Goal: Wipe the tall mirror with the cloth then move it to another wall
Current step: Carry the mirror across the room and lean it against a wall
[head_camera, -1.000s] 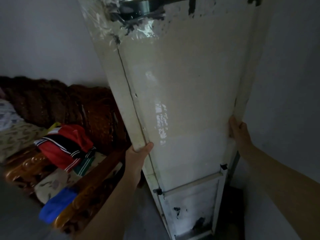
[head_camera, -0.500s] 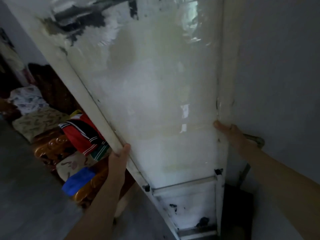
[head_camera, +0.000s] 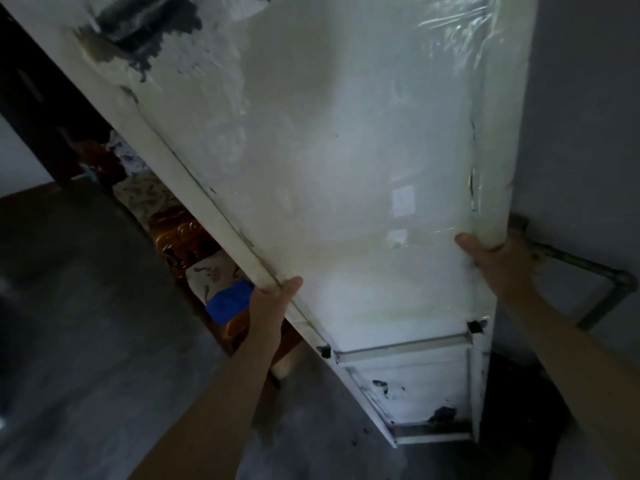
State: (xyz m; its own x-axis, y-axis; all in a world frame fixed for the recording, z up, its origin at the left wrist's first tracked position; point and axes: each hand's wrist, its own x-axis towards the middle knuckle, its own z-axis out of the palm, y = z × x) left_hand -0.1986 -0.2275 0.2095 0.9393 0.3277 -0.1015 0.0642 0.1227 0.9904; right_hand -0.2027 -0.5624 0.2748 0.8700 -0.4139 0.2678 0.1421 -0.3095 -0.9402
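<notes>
The tall mirror (head_camera: 346,174) fills the middle of the head view with its white, scuffed back panel facing me, partly covered in clear film. It leans with its top toward the upper left and its foot low near the floor. My left hand (head_camera: 272,306) grips its left frame edge, thumb on the back panel. My right hand (head_camera: 495,261) holds the right frame edge close to the grey wall. No cloth is visible in either hand.
A carved wooden sofa (head_camera: 187,233) piled with clothes, including a blue item (head_camera: 228,301), stands behind the mirror at the left. A metal pipe (head_camera: 595,285) runs along the grey wall (head_camera: 585,98) at the right. Grey floor (head_camera: 86,323) spreads to the lower left.
The mirror has tilted further, its top swinging left and toward me, and more floor shows at the left. Both hands keep their grip on the frame edges.
</notes>
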